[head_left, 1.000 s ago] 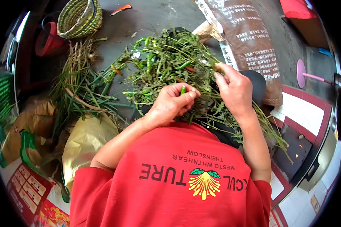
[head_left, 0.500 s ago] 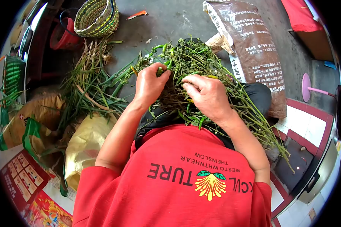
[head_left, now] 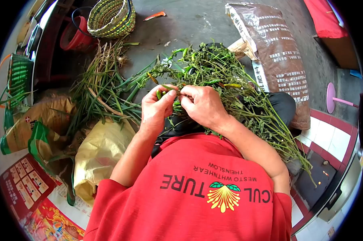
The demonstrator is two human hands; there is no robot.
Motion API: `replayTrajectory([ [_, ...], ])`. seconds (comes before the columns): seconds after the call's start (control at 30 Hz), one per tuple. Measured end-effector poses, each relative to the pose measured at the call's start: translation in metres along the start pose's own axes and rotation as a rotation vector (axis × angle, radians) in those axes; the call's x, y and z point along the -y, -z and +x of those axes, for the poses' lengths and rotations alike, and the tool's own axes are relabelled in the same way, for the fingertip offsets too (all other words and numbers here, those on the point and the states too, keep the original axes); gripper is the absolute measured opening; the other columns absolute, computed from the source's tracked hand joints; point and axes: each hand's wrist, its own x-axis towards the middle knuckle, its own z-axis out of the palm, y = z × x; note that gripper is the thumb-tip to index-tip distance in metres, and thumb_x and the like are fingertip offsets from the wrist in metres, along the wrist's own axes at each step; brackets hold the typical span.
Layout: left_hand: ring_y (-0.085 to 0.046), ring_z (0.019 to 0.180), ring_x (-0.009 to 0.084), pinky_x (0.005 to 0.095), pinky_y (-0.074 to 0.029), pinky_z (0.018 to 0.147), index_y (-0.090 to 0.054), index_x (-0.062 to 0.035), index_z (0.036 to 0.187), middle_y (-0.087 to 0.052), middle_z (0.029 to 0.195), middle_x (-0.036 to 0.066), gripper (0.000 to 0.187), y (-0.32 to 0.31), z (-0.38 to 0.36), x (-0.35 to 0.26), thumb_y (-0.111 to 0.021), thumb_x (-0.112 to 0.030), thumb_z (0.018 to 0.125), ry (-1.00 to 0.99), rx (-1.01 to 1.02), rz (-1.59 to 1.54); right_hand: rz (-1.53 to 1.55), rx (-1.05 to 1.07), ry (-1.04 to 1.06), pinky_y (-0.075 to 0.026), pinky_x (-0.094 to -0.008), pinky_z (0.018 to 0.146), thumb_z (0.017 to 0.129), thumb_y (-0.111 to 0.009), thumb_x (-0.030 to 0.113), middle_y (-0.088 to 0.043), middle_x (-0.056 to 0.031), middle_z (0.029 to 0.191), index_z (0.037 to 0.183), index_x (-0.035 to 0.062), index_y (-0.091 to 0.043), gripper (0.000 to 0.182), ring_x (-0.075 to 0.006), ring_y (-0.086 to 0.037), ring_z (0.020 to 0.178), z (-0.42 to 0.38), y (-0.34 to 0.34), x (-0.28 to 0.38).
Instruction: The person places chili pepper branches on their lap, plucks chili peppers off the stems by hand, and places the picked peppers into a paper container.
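My left hand [head_left: 158, 107] is closed around green peppers [head_left: 159, 94], whose ends poke out between thumb and fingers. Right beside it, my right hand [head_left: 202, 105] is pinched, its fingertips meeting those of the left hand; what they grip is too small to name. A heap of leafy pepper plants [head_left: 223, 66] lies over my lap, with green peppers and a yellowish one [head_left: 232, 85] among the leaves. Long bare stems run down to the right of my right forearm.
Long green stalks [head_left: 105, 76] lie left of my hands, near a woven basket [head_left: 111, 18] and a red bucket [head_left: 77, 34]. A yellow sack [head_left: 103, 154] is at my left. At the right are a brown printed bag [head_left: 280, 56] and a pink round object [head_left: 330, 97].
My hands have come together, the right one moving left to meet the left one's fingertips. The view has shifted slightly, so the surroundings appear a little farther right.
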Motion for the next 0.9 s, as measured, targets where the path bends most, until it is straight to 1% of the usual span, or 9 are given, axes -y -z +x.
replayTrajectory([
  [0.07, -0.038, 0.050, 0.0020, 0.0187, -0.030, 0.046, -0.061, -0.0027, 0.093, -0.050, 0.063, -0.004, 0.008, -0.001, -0.006, 0.000, -0.058, -0.005, 0.085, -0.068, -0.023, 0.112, 0.039, -0.033, -0.067, -0.046, -0.0423, 0.056, 0.077, -0.055, 0.014, -0.059, -0.0177, 0.065, 0.073, 0.0034, -0.060, 0.013, -0.0355, -0.059, 0.062, -0.002, -0.001, 0.000],
  [0.17, -0.045, 0.062, 0.0007, 0.0163, -0.036, 0.053, -0.063, -0.0009, 0.090, -0.058, 0.073, -0.004, 0.008, -0.010, -0.006, 0.019, -0.062, -0.002, 0.082, -0.499, -0.079, 0.397, 0.188, -0.076, -0.196, -0.045, -0.0387, 0.053, 0.078, -0.054, 0.011, -0.057, -0.0176, 0.062, 0.072, 0.0028, -0.059, 0.011, -0.0308, -0.058, 0.056, -0.005, -0.004, -0.003],
  [0.2, -0.046, 0.063, 0.0014, 0.0165, -0.037, 0.055, -0.062, -0.0008, 0.090, -0.058, 0.075, -0.003, 0.008, -0.010, -0.009, 0.018, -0.062, -0.002, 0.083, -0.473, -0.075, 0.379, 0.253, -0.092, -0.245, -0.044, -0.0375, 0.053, 0.078, -0.054, 0.010, -0.056, -0.0176, 0.061, 0.072, 0.0027, -0.059, 0.011, -0.0287, -0.058, 0.054, -0.006, -0.005, -0.006],
  [0.27, -0.048, 0.066, 0.0027, 0.0168, -0.038, 0.058, -0.061, -0.0006, 0.090, -0.059, 0.079, -0.001, 0.007, -0.012, -0.017, 0.009, -0.061, -0.002, 0.084, -0.419, -0.062, 0.341, 0.450, -0.109, -0.436, -0.037, -0.0271, 0.046, 0.080, -0.056, 0.011, -0.054, -0.0031, 0.055, 0.071, -0.0006, -0.059, 0.015, -0.0072, -0.044, 0.051, 0.001, 0.006, -0.018],
  [0.37, -0.032, 0.047, 0.0044, 0.0204, -0.027, 0.045, -0.054, -0.0036, 0.091, -0.042, 0.062, -0.003, 0.010, -0.009, -0.018, -0.006, -0.052, -0.013, 0.090, -0.076, 0.024, -0.103, 0.481, -0.046, -0.410, -0.034, -0.0230, 0.046, 0.085, -0.058, 0.012, -0.054, 0.0013, 0.058, 0.078, -0.0022, -0.061, 0.017, -0.0028, -0.042, 0.053, 0.001, 0.022, -0.011],
  [0.5, -0.032, 0.049, 0.0052, 0.0201, -0.027, 0.046, -0.052, -0.0082, 0.090, -0.043, 0.066, -0.001, 0.017, 0.021, -0.007, 0.005, -0.050, -0.025, 0.091, 0.165, 0.106, -0.380, 0.316, -0.080, -0.310, -0.037, -0.0227, 0.047, 0.084, -0.062, 0.014, -0.052, -0.0016, 0.056, 0.092, 0.0000, -0.062, 0.016, -0.0027, -0.042, 0.053, -0.011, 0.027, -0.004],
  [0.63, -0.032, 0.048, 0.0052, 0.0195, -0.025, 0.044, -0.055, -0.0082, 0.091, -0.049, 0.073, 0.001, 0.017, 0.033, -0.011, 0.019, -0.053, -0.025, 0.090, 0.296, 0.067, -0.422, -0.026, -0.171, 0.205, -0.046, -0.0365, 0.053, 0.078, -0.062, 0.010, -0.062, -0.0103, 0.071, 0.083, 0.0061, -0.061, 0.007, -0.0284, -0.059, 0.059, -0.015, 0.015, -0.012],
  [0.83, -0.031, 0.047, 0.0042, 0.0186, -0.026, 0.042, -0.056, -0.0062, 0.095, -0.054, 0.081, 0.004, 0.016, 0.034, -0.013, 0.027, -0.052, -0.020, 0.089, 0.355, 0.121, -0.474, -0.562, 0.143, 0.251, -0.048, -0.0384, 0.050, 0.078, -0.055, 0.010, -0.059, -0.0098, 0.064, 0.071, 0.0072, -0.053, 0.008, -0.0274, -0.060, 0.056, -0.011, 0.001, -0.018],
  [0.9, -0.031, 0.047, 0.0041, 0.0183, -0.026, 0.042, -0.055, -0.0057, 0.095, -0.054, 0.082, 0.004, 0.016, 0.033, -0.014, 0.026, -0.051, -0.020, 0.089, 0.357, 0.118, -0.465, -0.465, 0.070, 0.258, -0.048, -0.0385, 0.050, 0.077, -0.055, 0.009, -0.059, -0.0097, 0.063, 0.070, 0.0072, -0.052, 0.008, -0.0272, -0.060, 0.056, -0.013, 0.000, -0.017],
])
